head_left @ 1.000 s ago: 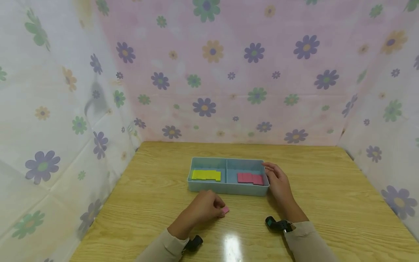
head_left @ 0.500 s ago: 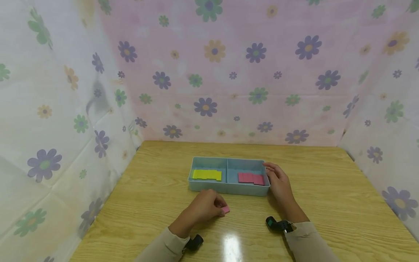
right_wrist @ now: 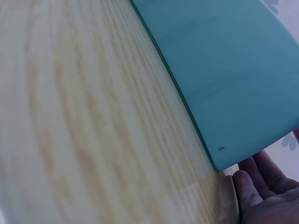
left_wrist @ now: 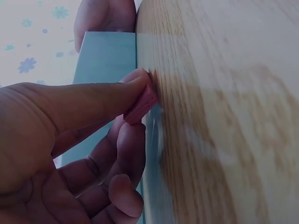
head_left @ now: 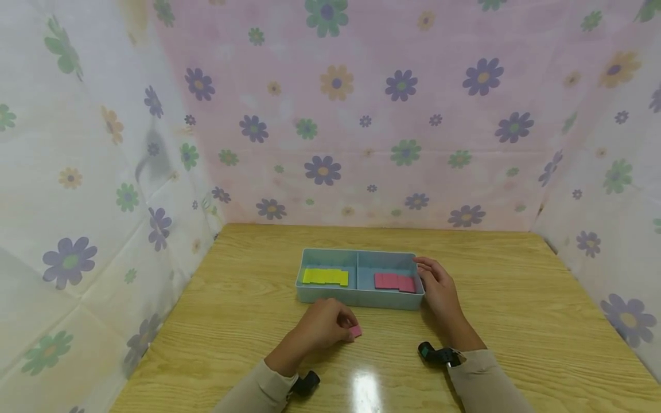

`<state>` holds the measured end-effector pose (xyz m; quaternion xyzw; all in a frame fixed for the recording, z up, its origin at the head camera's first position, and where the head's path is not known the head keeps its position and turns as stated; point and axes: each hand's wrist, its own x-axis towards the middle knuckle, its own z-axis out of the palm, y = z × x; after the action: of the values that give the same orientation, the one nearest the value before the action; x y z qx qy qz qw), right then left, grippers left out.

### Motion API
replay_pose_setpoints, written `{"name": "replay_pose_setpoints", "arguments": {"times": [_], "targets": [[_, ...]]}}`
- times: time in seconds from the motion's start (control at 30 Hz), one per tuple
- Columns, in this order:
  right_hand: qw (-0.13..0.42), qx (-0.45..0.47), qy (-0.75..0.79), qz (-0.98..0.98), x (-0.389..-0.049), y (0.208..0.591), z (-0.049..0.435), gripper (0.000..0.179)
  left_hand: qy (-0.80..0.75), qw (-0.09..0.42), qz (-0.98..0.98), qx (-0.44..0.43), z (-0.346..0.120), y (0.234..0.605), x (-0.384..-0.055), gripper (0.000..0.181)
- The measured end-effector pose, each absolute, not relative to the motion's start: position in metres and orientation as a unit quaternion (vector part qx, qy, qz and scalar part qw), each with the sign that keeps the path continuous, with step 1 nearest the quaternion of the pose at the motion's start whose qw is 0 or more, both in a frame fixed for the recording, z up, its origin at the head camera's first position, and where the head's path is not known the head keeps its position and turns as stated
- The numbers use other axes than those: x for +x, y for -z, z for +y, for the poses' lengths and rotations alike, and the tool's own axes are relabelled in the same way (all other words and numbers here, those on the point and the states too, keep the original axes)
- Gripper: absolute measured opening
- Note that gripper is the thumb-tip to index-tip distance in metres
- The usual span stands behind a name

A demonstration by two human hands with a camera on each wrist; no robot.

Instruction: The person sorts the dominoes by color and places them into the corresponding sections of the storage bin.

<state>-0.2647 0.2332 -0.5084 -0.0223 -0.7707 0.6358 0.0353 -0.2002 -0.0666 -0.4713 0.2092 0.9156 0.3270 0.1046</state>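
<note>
My left hand (head_left: 324, 326) pinches a small flat pink block (head_left: 355, 331) between thumb and fingertips, low over the table in front of the box. In the left wrist view, the pink block (left_wrist: 141, 106) shows its narrow edge, while the other fingers curl loosely below. A light blue box (head_left: 335, 295) with two compartments lies lengthwise beyond that hand. Several yellow blocks (head_left: 325, 276) lie in a row in its left compartment; several pink blocks (head_left: 395, 281) line the right one. My right hand (head_left: 439, 289) rests against the box's right end, fingertips at the far corner.
The wooden table (head_left: 248, 310) reaches back to a flowered cloth (head_left: 361, 143), with more cloth along both sides. Each wrist carries a black camera mount, the left mount (head_left: 306, 384) and the right mount (head_left: 436, 354). Light glares off the table near its front.
Both hands, the pinched pink block and the box keep their places. Only a slight shift of the whole head view shows.
</note>
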Motion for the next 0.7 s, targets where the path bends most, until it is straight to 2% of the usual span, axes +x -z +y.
{"name": "replay_pose_setpoints", "arguments": {"times": [0.37,0.53,0.7], "targets": [[0.039,-0.026,-0.634,-0.772,-0.264,0.508,0.233,0.042,-0.353,0.112,0.906,0.206,-0.066,0.462,-0.203,0.018],[0.042,-0.026,-0.626,-0.779,-0.266,0.510,0.234,0.042,-0.339,0.096,0.908,0.225,-0.066,0.450,-0.209,0.016],[0.041,-0.023,-0.631,-0.774,-0.266,0.510,0.234,0.041,-0.340,0.105,0.909,0.217,-0.065,0.436,-0.212,0.016]]}}
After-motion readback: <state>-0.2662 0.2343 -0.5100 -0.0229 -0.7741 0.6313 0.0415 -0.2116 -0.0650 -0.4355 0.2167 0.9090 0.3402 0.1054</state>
